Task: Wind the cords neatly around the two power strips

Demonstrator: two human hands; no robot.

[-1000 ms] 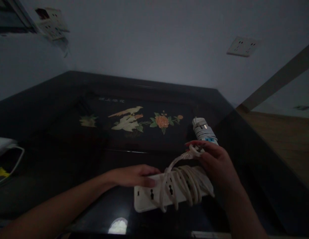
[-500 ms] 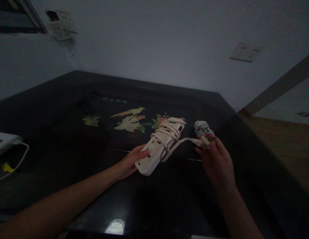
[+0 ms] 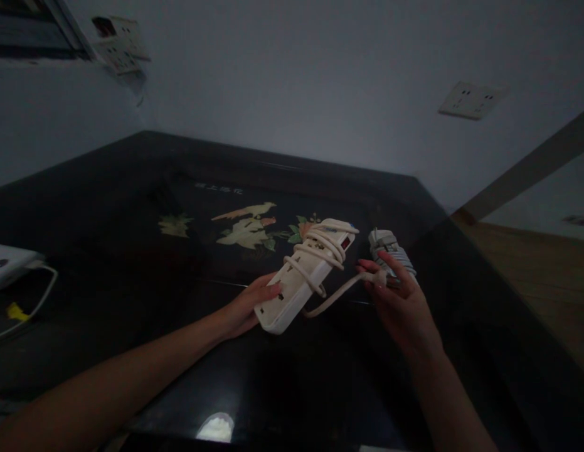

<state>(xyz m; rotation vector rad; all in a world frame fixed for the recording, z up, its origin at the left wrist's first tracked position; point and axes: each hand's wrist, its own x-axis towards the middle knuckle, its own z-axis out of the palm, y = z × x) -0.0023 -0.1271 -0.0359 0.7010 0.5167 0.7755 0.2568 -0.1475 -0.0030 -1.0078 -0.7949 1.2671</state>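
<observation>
A white power strip (image 3: 292, 285) with its cord (image 3: 313, 251) wound around its upper half is held tilted above the dark tabletop. My left hand (image 3: 254, 304) grips its lower end, thumb on top by the sockets. The cord's free end runs right to a plug (image 3: 380, 278), which my right hand (image 3: 404, 307) pinches between thumb and fingers. Just behind those fingers lies a second white item wound with grey-white cord (image 3: 388, 245), perhaps another power strip; my right hand partly covers it.
The glossy black table (image 3: 292, 163) bears a printed bird-and-flower picture (image 3: 244, 229). At the left edge sits a white device (image 3: 12, 263) with a white cable and a yellow scrap (image 3: 16, 312). Wall sockets (image 3: 470, 100) are at right, more sockets (image 3: 120, 47) upper left.
My right hand has turned the plug so that its prongs point right, and the cord between plug and strip now sags lower. My left hand keeps its grip on the power strip.
</observation>
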